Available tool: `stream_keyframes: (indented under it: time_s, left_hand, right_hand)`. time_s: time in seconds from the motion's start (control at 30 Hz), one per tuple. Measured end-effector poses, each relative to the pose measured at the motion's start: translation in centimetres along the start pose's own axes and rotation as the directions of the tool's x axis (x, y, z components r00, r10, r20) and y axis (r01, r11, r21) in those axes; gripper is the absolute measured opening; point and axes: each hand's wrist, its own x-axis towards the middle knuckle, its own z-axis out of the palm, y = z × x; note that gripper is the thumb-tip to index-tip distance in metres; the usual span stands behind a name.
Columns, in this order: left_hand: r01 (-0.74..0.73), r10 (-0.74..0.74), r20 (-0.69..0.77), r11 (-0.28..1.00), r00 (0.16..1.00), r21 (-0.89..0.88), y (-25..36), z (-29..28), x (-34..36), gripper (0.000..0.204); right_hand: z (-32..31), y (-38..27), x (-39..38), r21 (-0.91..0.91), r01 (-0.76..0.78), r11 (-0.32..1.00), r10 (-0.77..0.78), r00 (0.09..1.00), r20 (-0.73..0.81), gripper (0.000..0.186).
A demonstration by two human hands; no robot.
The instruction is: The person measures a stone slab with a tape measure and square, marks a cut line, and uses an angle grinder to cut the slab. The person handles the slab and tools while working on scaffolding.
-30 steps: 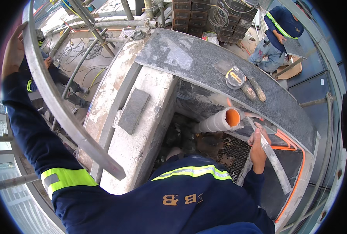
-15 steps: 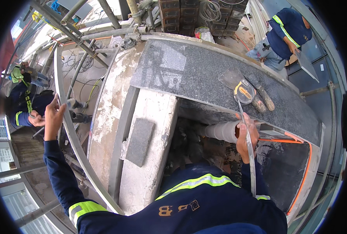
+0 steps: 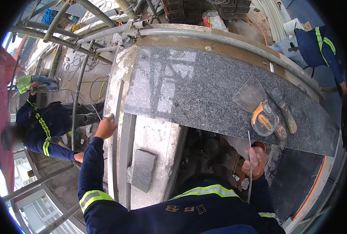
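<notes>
Holding stage, as judged: right hand [image 3: 255, 160] is clamping a thin strip [image 3: 250, 175], which is not yet being set down; further work left, cannot tell. Strip is passing through the fist, ends projecting above and below, upper tip overlapping in view the near edge of a dark speckled slab [image 3: 204, 97]. Left hand [image 3: 106, 128]: is touching a long pale bar [image 3: 112, 167], bar running downward from the fingers; clamped or merely resting, cannot tell. Grey tile [image 3: 143, 170]: is lying on white masonry [image 3: 163, 140]. Slab: is already lying beyond, bearing a tape measure [image 3: 265, 119].
</notes>
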Motion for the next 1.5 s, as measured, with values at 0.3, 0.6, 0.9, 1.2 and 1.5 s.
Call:
stream_keyframes:
  time_s: [0.3,0.6,0.9,1.2,1.5]
  left_hand:
    - [0.02,-0.021,0.02,0.998,1.0,0.054,0.6,12.2,6.7,0.052]
    - [0.079,-0.083,-0.026,0.99,0.996,-0.118,2.3,16.5,7.8,0.039]
    - [-0.14,-0.05,-0.181,0.452,0.982,-0.881,16.5,-7.9,-1.8,0.06]
    - [-0.2,0.014,-0.308,0.788,0.951,-0.582,21.7,-7.3,-5.7,0.052]
    - [-0.154,0.01,-0.222,0.754,0.975,-0.639,21.6,-7.9,-5.4,0.045]
  right_hand:
    - [0.3,-0.2,0.3,-0.07,-0.065,0.995,0.064,0.998,-0.015,0.044]
    - [0.6,0.0,-0.2,-0.077,-0.04,0.996,0.038,0.999,-0.021,0.044]
    - [0.5,-0.8,0.0,-0.115,-0.062,0.991,0.068,0.997,0.044,0.044]
    - [-2.4,2.1,0.8,-0.029,0.171,0.985,-0.148,0.918,0.368,0.048]
    - [-2.9,3.3,0.3,0.126,0.011,0.992,-0.08,0.826,0.558,0.071]
